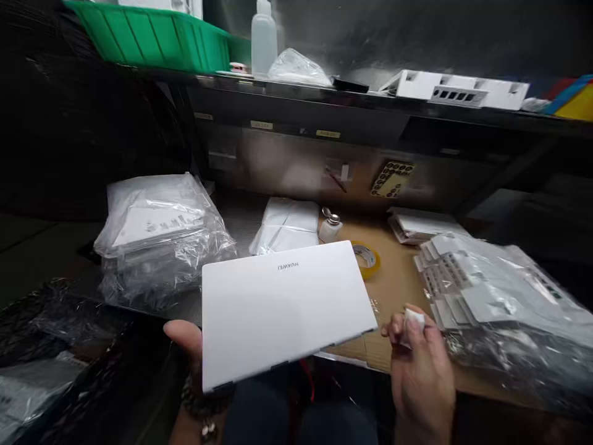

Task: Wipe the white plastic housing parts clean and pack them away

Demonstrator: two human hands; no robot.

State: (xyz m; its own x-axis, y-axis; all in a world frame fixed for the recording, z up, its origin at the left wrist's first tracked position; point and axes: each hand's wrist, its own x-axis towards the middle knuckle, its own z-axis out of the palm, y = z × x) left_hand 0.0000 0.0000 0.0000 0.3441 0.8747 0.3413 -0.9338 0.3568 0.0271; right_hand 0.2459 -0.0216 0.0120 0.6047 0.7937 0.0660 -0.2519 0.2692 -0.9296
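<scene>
**A:** Biggest thing in shot is the white laptop, closed, logo up, held tilted at the bench's near edge.
**B:** Bagged white parts sit on the right and another bagged stack on the left.
**A:** The left hand is clamped on the laptop's left edge, thumb on top, fingers hidden beneath.
**B:** The right hand is just beside the laptop's right corner.
**A:** Behind the laptop there's a yellow tape roll with a small bottle near it.
**B:** Tiniest of all is a white wad, pinched tight in the right fingertips.
</scene>
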